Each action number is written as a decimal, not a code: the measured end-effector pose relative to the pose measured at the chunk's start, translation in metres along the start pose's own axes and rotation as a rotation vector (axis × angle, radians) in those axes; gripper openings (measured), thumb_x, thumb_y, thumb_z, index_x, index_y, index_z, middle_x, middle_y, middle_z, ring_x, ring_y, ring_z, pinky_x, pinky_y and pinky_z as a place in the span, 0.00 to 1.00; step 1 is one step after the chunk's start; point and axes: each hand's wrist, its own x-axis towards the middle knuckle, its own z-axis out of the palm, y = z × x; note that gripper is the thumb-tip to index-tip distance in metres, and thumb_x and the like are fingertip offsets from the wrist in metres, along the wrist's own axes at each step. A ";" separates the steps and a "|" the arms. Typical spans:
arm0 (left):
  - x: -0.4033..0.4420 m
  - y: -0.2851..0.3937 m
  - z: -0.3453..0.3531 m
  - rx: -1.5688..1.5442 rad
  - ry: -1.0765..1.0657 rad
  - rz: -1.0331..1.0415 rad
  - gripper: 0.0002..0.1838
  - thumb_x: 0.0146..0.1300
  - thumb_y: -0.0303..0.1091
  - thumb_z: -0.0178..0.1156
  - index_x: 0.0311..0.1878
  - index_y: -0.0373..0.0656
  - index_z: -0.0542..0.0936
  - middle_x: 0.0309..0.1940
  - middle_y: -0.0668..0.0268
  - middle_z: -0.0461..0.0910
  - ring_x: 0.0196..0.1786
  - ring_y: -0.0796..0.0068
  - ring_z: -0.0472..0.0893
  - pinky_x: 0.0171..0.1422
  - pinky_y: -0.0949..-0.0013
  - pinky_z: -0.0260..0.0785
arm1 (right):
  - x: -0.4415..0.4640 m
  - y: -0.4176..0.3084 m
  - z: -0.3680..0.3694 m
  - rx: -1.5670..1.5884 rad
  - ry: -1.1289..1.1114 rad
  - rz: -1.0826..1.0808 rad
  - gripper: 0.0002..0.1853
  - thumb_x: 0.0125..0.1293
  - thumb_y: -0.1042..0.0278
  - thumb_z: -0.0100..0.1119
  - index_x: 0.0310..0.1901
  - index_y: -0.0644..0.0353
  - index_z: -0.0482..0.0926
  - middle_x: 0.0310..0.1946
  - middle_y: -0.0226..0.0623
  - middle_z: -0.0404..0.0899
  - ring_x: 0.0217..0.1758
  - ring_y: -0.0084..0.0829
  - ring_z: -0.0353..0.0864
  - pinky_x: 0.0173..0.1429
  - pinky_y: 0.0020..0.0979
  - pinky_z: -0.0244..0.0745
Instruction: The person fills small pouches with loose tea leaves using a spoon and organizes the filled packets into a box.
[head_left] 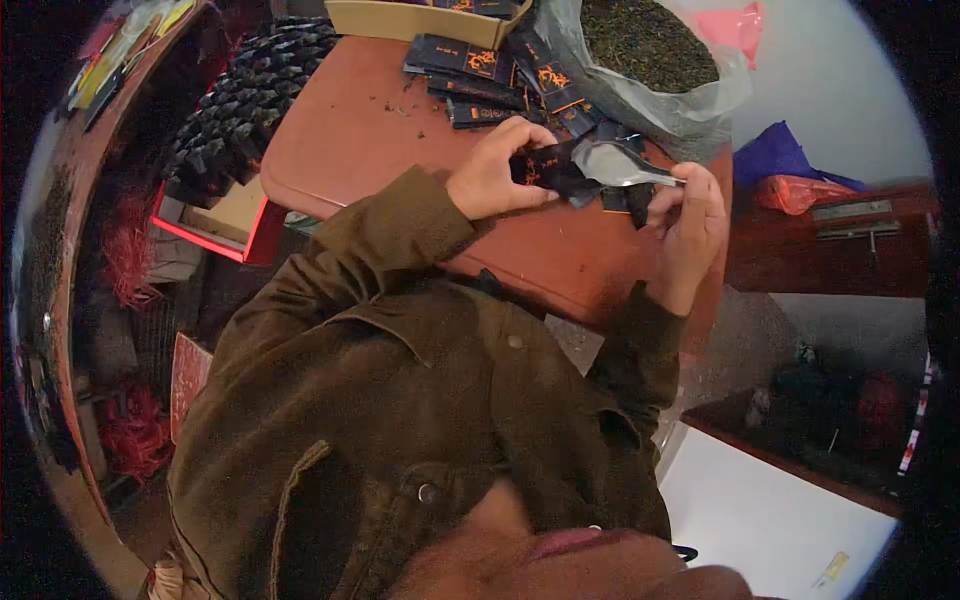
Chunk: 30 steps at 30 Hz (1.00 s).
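My left hand (505, 172) is closed around a small black packet (545, 170) with orange print, held above the table. In my right hand (690, 225) is the handle of a shiny metal spoon (612, 165). The spoon's bowl is at the right end of the packet; whether it reaches inside I cannot tell. Just beyond my hands lie several flat black packets (470, 58) with orange designs. A clear plastic bag (725, 98) of dark loose tea leaves (648, 42) stands open at the table's far right.
The reddish-brown table (350, 120) has scattered dark bits on it. At its far edge is a cardboard box (415, 22). Left of the table, many black packets (250, 95) stand stacked above a red-edged box (210, 238). A blue bag (785, 155) lies to the right.
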 end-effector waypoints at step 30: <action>0.089 -0.027 0.007 0.046 0.329 -0.080 0.27 0.43 0.31 0.74 0.47 0.40 0.74 0.40 0.62 0.71 0.45 0.67 0.75 0.53 0.68 0.68 | 0.202 0.082 0.034 -0.471 0.008 0.106 0.16 0.69 0.64 0.40 0.41 0.67 0.76 0.22 0.45 0.81 0.18 0.32 0.80 0.25 0.32 0.73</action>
